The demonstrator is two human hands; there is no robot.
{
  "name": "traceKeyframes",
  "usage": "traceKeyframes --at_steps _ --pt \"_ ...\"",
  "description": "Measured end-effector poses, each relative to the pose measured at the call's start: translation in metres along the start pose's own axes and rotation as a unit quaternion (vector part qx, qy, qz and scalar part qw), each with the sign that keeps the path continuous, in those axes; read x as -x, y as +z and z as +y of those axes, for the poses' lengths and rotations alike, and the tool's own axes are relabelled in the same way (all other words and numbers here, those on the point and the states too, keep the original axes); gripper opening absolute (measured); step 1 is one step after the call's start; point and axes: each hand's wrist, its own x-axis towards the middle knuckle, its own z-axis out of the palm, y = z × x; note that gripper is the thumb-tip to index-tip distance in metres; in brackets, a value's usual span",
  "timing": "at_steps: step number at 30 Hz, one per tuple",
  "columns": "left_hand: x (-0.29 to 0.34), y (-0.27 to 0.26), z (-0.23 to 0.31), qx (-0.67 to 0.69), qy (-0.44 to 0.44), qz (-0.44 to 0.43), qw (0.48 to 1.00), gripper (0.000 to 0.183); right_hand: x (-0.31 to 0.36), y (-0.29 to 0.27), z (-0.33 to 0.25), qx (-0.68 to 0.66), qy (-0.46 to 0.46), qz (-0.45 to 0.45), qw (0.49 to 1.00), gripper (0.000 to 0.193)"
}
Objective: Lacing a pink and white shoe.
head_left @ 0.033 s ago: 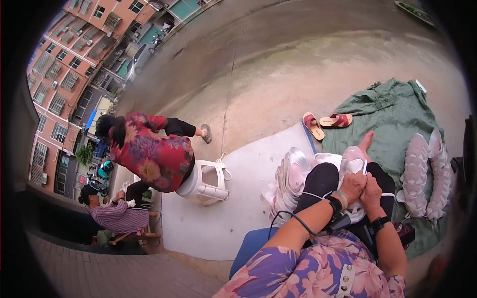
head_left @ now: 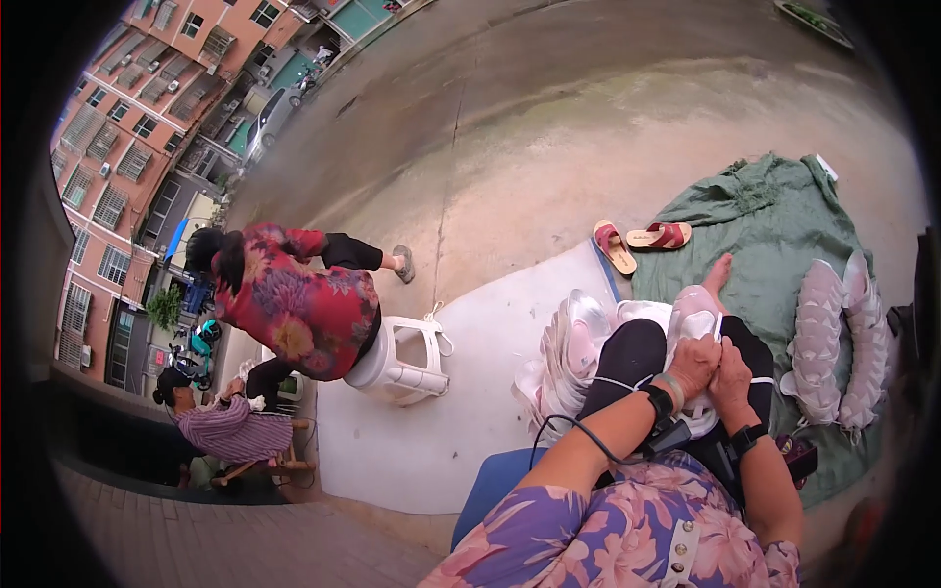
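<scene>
A pale shoe piece [head_left: 693, 306] sits on the person's lap, between two dark-clothed knees. The left hand [head_left: 692, 364] bends its fingers over the near end of the shoe piece and holds it. The right hand [head_left: 729, 378] is right beside the left, its fingers curled in near the same end; its fingertips are too small and hidden to tell if they pinch anything.

Just left of the shoe piece is a pile of white shoe parts [head_left: 561, 358]. To its right, two long rows of pale shoe parts [head_left: 818, 333] lie on a green cloth [head_left: 745, 220]. Past its far end are a bare foot [head_left: 718, 275] and two red sandals [head_left: 660, 236]. Well to its left, someone in a red flowered top [head_left: 299, 304] sits on a white stool [head_left: 407, 361].
</scene>
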Motion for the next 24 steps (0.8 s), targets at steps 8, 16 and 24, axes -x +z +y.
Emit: traceKeyframes --at_steps 8,16,24 --pt "0.011 -0.050 -0.008 -0.028 0.053 -0.025 0.998 0.003 -0.002 -0.003 -0.010 -0.033 0.024 0.016 0.999 0.056" --pt "0.142 -0.219 -0.154 -0.245 -0.261 0.068 0.931 0.020 0.002 -0.008 -0.009 -0.015 0.046 -0.011 0.999 0.062" --pt "0.218 -0.255 -0.159 -0.317 -0.437 -0.018 0.841 0.024 -0.008 -0.042 0.000 -0.112 0.151 -0.067 0.980 0.040"
